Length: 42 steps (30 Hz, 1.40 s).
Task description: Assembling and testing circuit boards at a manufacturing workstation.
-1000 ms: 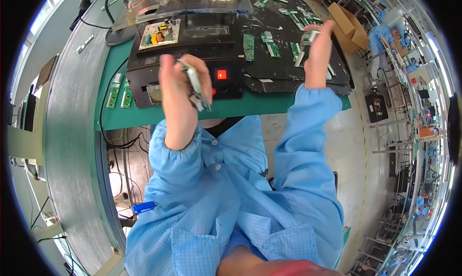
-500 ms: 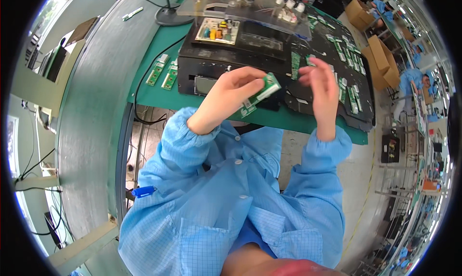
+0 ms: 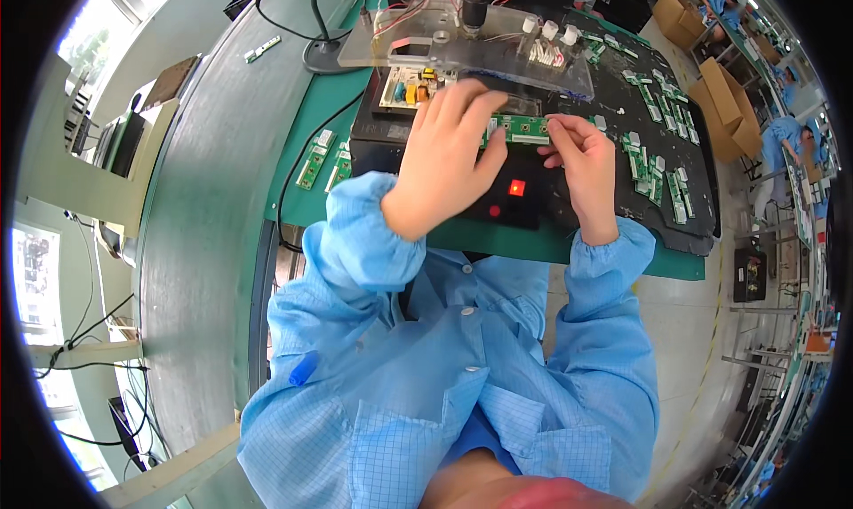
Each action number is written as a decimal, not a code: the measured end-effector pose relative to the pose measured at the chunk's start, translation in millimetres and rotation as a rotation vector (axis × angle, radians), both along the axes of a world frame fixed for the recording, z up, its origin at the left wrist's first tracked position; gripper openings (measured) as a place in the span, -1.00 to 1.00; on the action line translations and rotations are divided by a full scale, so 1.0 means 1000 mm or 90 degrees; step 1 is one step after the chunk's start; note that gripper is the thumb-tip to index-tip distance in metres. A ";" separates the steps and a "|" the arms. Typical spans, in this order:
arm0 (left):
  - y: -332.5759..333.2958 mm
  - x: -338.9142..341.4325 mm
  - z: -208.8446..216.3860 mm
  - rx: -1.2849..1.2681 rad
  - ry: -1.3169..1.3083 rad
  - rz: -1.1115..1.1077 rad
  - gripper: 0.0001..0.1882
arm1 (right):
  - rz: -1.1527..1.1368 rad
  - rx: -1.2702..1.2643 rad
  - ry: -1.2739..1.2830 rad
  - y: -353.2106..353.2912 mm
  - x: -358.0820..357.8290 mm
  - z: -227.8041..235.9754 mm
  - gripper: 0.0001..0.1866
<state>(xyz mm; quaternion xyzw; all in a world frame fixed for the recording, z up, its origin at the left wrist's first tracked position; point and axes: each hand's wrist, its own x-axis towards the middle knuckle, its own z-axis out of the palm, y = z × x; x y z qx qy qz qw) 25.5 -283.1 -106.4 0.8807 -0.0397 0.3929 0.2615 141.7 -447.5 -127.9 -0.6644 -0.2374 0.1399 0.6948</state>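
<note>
A narrow green circuit board (image 3: 524, 129) with a white connector strip lies across the black test fixture (image 3: 378, 158), below a clear plastic plate (image 3: 404, 51). My right hand (image 3: 582, 149) pinches the board's right end between thumb and fingers. Slightly blurred, my left hand (image 3: 449, 149) reaches over the board's left end, its thumb spread from the fingers; it partly hides that end. Beyond the left hand sits a pale board with yellow and blue components (image 3: 410, 90). Just below the green board glows a red light (image 3: 517, 187), near a red button (image 3: 495, 211).
Several small green boards (image 3: 653, 171) lie on the black surface to the right. More boards (image 3: 315, 161) rest on the green mat at left, beside a black cable (image 3: 289, 176). A lamp base (image 3: 327, 54) stands behind. Cardboard boxes (image 3: 724, 109) and people are farther right.
The green board has gone from my left hand in front of the fixture onto the fixture. My right hand, open before, now pinches its right end. The red light has come on.
</note>
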 end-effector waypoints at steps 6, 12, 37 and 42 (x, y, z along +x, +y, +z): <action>-0.008 -0.005 -0.027 0.208 0.102 0.068 -0.48 | -0.118 -0.162 -0.074 0.003 0.008 -0.004 -0.73; 0.006 0.010 -0.029 0.206 0.164 0.063 -0.44 | -0.161 -0.282 -0.668 0.004 -0.009 -0.008 -0.65; -0.001 0.017 -0.034 0.239 0.130 0.152 -0.44 | -0.049 -0.335 -0.669 0.009 0.001 -0.023 -0.55; 0.000 0.013 -0.024 0.236 0.151 0.164 -0.45 | -0.030 -0.366 -0.690 0.009 -0.002 -0.018 -0.55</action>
